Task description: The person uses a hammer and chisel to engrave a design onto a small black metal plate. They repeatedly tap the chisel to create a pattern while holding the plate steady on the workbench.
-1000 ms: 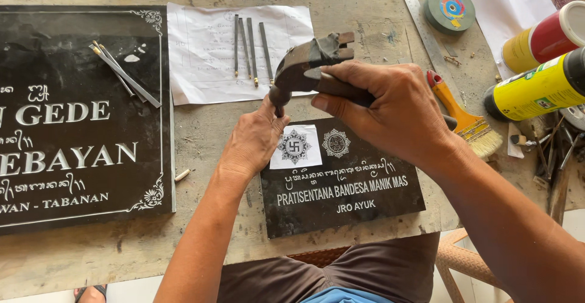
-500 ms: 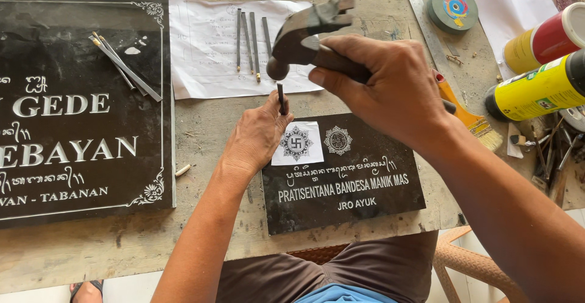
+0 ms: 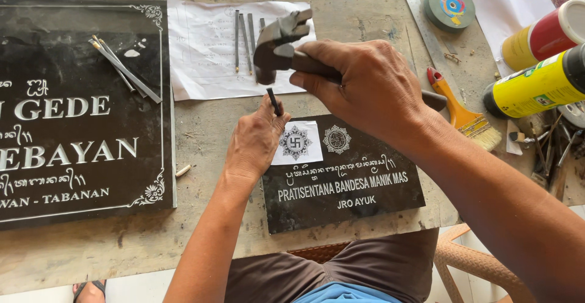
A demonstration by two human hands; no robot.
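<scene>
My right hand [image 3: 365,86] grips the handle of a dark claw hammer [image 3: 277,44], its head raised just above a thin metal chisel [image 3: 274,102]. My left hand [image 3: 253,141] holds that chisel upright at the upper left edge of a small black engraved stone plaque [image 3: 341,181]. A white paper square with a printed emblem [image 3: 297,142] lies on the plaque beside the chisel tip.
A large black engraved slab [image 3: 79,114] lies at left with thin metal rods [image 3: 125,71] on it. Spare chisels [image 3: 244,32] rest on white paper [image 3: 201,65]. To the right are a paintbrush [image 3: 463,114], a steel ruler [image 3: 423,22], a tape roll [image 3: 450,5] and spray cans [image 3: 536,86].
The hammer head has lifted slightly off the chisel top. My left hand still holds the chisel at the same spot on the small plaque.
</scene>
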